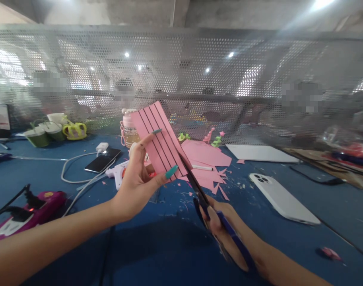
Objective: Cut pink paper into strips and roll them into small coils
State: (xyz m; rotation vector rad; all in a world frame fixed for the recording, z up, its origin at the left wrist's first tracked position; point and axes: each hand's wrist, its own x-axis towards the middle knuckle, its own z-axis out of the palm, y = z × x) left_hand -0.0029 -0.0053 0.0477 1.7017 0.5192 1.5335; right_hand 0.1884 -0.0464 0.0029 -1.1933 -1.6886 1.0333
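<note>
A sheet of pink paper (160, 139) ruled with several dark parallel lines is pinched between the thumb and fingers of my left hand (137, 171), tilted above the table. My right hand (224, 216) grips a pair of scissors (233, 234) with dark blue handles. Their dark blades run up along the right edge of the sheet, where a strip stands partly apart from it. Behind lie more pink paper pieces (205, 153), thin scraps and a white pen (202, 168). A white and orange glue gun (118, 172) is partly hidden behind my left hand.
On the blue table (157, 246), a white phone (284, 198) lies right, a black phone (102, 160) and cables left, and a purple power strip (47, 204) at near left. A pink-lidded bottle (129, 127) and green-white cups (38, 135) stand before a perforated metal screen (175, 75).
</note>
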